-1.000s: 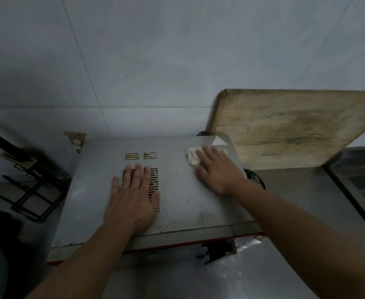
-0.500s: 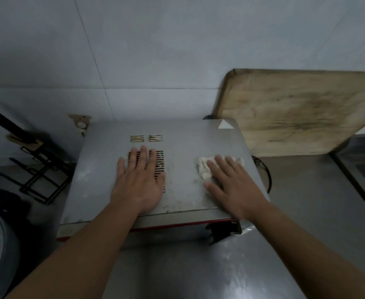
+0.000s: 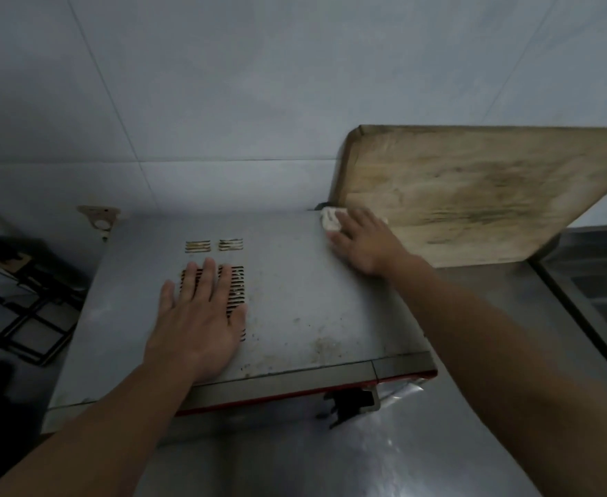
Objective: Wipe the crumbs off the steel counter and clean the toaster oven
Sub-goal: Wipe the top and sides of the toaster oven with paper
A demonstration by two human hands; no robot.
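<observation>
One toaster oven, centre of the frame, grey metal top, red strip along its lower front edge; it stands on the steel counter. Top panel carries three groups of vent slots: two small ones side by side above one large one. Brown specks and a stain lie on the top toward its lower right. No readable lettering or brand anywhere.

One white cloth, at the oven top's upper right corner, under the right hand; fingers straight, pressing the cloth flat.

One left hand, palm down on the oven top, fingers straight and slightly spread, partly covering the large vent.

One wooden cutting board, upper right of the frame, worn and stained, leaning against the tiled wall just behind the right hand.

One black wire rack, left edge of the frame.

One sink, right edge; contents cannot be told.
</observation>
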